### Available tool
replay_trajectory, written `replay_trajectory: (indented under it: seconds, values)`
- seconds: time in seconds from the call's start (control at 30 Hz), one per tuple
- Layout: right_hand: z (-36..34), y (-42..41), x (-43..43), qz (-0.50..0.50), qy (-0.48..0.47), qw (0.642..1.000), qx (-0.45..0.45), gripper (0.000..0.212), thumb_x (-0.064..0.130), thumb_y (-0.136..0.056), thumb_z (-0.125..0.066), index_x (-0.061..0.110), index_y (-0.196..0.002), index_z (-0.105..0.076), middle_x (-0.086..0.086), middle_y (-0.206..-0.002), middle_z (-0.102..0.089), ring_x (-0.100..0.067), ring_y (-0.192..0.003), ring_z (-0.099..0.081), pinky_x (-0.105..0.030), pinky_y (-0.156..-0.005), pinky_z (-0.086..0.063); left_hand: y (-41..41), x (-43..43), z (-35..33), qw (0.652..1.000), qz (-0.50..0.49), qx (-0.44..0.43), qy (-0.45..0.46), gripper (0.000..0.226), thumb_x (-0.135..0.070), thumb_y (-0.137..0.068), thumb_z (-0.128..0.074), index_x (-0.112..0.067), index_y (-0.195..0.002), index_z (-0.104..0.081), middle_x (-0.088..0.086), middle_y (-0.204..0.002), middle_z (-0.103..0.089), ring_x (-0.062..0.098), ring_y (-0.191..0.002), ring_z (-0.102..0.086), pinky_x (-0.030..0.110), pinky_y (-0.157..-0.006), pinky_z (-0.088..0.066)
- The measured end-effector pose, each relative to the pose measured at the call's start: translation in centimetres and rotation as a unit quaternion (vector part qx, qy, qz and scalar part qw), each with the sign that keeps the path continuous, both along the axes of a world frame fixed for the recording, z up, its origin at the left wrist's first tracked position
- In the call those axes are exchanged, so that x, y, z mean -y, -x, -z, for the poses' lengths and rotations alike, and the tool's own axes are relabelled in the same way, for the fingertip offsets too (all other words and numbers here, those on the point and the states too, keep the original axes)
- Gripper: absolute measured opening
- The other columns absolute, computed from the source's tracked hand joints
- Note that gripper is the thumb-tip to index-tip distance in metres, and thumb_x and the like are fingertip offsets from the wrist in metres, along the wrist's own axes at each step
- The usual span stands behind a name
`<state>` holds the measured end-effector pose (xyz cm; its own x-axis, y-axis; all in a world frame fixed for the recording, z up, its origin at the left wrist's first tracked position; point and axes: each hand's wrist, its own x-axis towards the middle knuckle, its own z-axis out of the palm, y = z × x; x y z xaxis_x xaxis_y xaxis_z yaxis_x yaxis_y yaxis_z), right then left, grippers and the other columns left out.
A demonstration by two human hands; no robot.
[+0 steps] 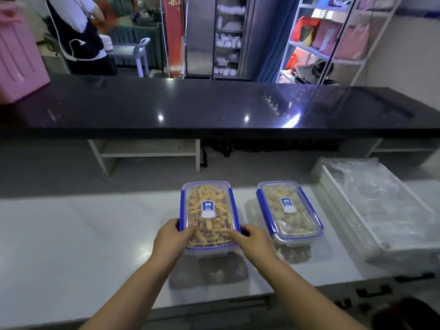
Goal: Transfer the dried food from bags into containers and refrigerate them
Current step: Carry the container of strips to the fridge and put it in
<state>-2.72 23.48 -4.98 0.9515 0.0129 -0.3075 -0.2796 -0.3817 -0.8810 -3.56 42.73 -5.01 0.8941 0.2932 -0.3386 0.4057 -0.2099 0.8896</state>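
Observation:
A clear lidded container with blue clips, full of yellow-orange dried strips, sits on the white counter in the middle. My left hand grips its near left corner, thumb on the lid. My right hand grips the near right corner, thumb also on the lid. A second lidded container holding pale round dried pieces stands apart to the right.
A stack of clear plastic bags and white trays lies at the right. A raised black countertop runs across behind. A pink bin stands far left, and a person is beyond it.

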Motion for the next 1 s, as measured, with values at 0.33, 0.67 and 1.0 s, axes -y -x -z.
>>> replay_trajectory:
  seconds: [0.33, 0.67, 1.0]
  values:
    - [-4.4, 4.3, 2.9, 0.222, -0.063, 0.968, 0.103, 0.016, 0.032, -0.08, -0.071, 0.026, -0.094, -0.066, 0.005, -0.092, -0.072, -0.009, -0.084, -0.069, -0.03, -0.072, -0.059, -1.7, 5.0, -4.8, 0.982, 0.13, 0.097, 0.096, 0.032, -0.03, -0.087, -0.063, -0.02, -0.116, -0.055, -0.002, -0.104, -0.067, 0.014, -0.089, -0.067, 0.033, -0.072, -0.058]
    - [-5.9, 15.0, 13.6, 0.426, -0.024, 0.891, 0.155, 0.017, 0.021, -0.08, -0.071, 0.034, -0.075, -0.061, 0.011, -0.074, -0.069, -0.003, -0.068, -0.068, -0.024, -0.064, -0.057, 2.1, 19.3, -6.0, 0.921, 0.338, 0.062, 0.186, 0.026, -0.021, -0.086, -0.065, -0.015, -0.111, -0.06, 0.002, -0.098, -0.071, 0.016, -0.087, -0.07, 0.026, -0.065, -0.055]
    - [-4.4, 28.0, 26.6, 0.563, 0.009, 0.817, 0.125, 0.008, 0.029, -0.081, -0.07, 0.028, -0.086, -0.065, 0.004, -0.087, -0.073, -0.011, -0.078, -0.071, -0.039, -0.074, -0.059, 11.2, 36.8, -5.3, 0.849, 0.5, 0.027, 0.168, 0.011, -0.02, -0.088, -0.064, -0.02, -0.099, -0.061, -0.001, -0.089, -0.073, 0.015, -0.078, -0.071, 0.031, -0.064, -0.056]
